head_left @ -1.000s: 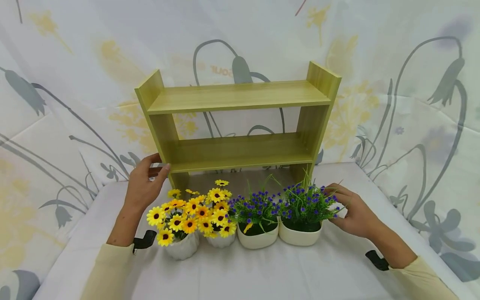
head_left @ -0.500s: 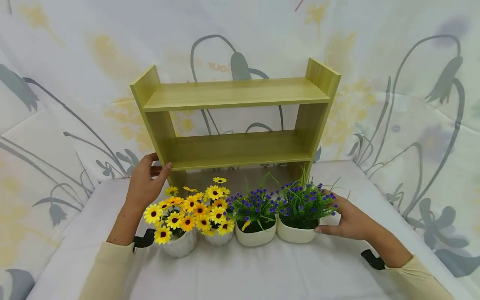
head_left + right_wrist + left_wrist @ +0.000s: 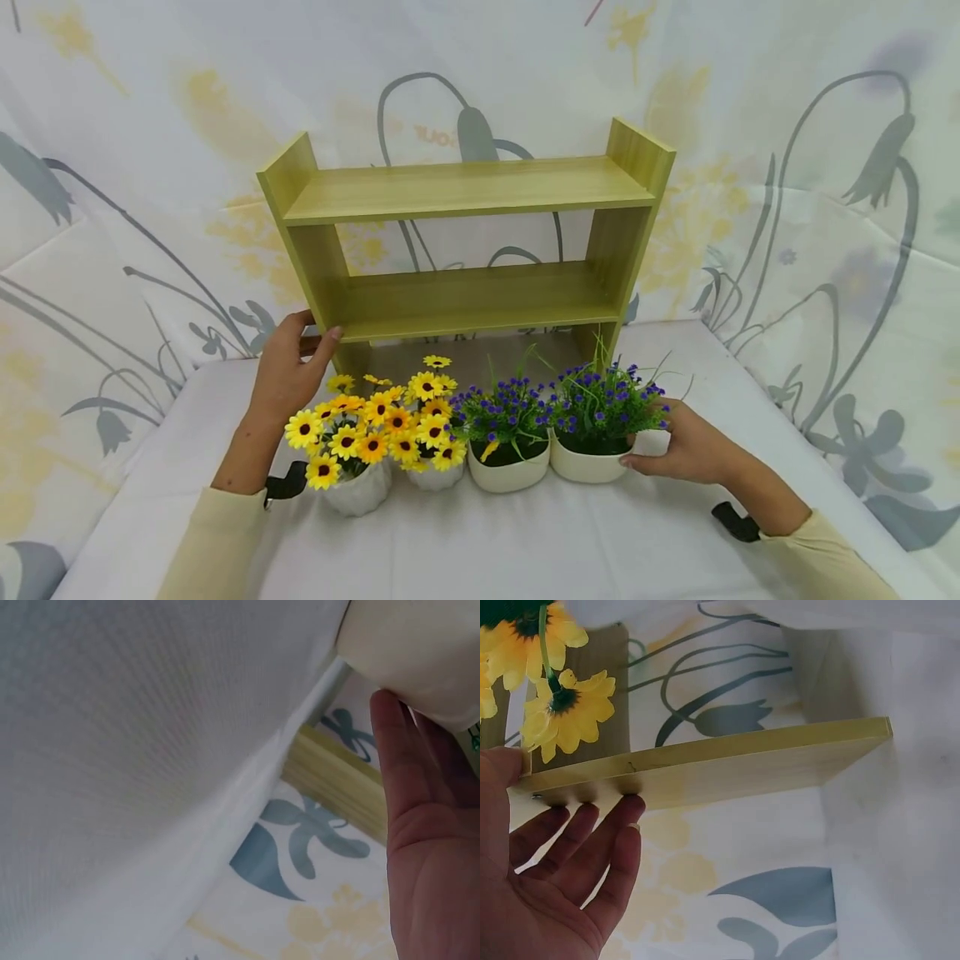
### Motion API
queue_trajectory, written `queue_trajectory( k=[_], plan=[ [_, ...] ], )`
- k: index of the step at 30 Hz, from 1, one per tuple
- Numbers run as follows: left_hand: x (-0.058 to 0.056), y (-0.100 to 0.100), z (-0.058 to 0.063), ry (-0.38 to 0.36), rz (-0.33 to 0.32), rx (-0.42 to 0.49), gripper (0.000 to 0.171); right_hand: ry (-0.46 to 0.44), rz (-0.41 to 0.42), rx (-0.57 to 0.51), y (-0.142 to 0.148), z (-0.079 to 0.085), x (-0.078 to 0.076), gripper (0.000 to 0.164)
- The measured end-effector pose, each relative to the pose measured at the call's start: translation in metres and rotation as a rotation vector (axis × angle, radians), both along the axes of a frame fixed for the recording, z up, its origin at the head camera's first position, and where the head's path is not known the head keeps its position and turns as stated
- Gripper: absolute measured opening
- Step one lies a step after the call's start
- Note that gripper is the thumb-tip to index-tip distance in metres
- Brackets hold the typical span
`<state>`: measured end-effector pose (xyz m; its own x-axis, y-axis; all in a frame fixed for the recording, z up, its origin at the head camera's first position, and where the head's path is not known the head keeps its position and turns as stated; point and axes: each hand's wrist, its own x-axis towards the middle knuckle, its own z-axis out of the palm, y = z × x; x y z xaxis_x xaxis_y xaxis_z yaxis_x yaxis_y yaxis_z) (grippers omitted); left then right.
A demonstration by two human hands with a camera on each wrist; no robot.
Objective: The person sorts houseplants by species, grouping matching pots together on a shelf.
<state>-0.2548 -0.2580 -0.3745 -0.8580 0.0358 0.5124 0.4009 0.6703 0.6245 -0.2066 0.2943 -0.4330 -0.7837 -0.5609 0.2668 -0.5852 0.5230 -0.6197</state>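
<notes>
A wooden two-tier shelf [image 3: 465, 190] stands at the back of the table. My left hand [image 3: 288, 371] grips its left side panel, thumb at the front edge near the middle board; the left wrist view shows fingertips pressed to the panel's outer face [image 3: 727, 769]. My right hand [image 3: 690, 446] holds the right end of the rightmost cream flowerpot [image 3: 588, 468], which has small purple flowers [image 3: 603, 400]. Its thumb lies at the front of the rim, and the other fingers are partly hidden behind the leaves. Fingers [image 3: 401, 757] meet the pot wall [image 3: 420, 656] in the right wrist view.
Left of that pot, in a row before the shelf, stand another cream pot [image 3: 510, 477] of purple flowers and two white pots [image 3: 360, 492] of yellow daisy-like flowers [image 3: 345, 442]. White cloth covers the table [image 3: 480, 550]; a flower-printed curtain [image 3: 750, 208] hangs behind.
My right hand has moved from beside the rightmost pot's leaves down and in, bringing its thumb to the pot. My left hand keeps its hold on the shelf. The head view has shifted slightly.
</notes>
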Motion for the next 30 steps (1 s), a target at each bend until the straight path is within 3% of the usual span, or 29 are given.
queue_trajectory(
  k=[10, 16, 19, 24, 30],
  plan=[
    [0.002, 0.001, 0.000, -0.030, -0.002, 0.029, 0.054, 0.016, 0.011, -0.070, -0.004, -0.004, -0.002, 0.042],
    [0.002, 0.001, 0.002, -0.078, -0.012, 0.054, 0.059, 0.203, 0.080, -0.108, -0.001, 0.000, -0.007, 0.048],
    [0.000, 0.001, 0.002, -0.087, -0.013, 0.059, 0.060, 0.280, 0.063, -0.120, 0.002, 0.006, -0.008, 0.053],
    [0.000, 0.000, 0.002, -0.109, -0.012, 0.067, 0.061, 0.298, -0.008, -0.135, 0.007, 0.019, -0.006, 0.061],
    [0.001, 0.000, 0.000, -0.123, -0.008, 0.077, 0.062, 0.389, -0.002, -0.163, 0.005, 0.046, -0.010, 0.065]
  ],
)
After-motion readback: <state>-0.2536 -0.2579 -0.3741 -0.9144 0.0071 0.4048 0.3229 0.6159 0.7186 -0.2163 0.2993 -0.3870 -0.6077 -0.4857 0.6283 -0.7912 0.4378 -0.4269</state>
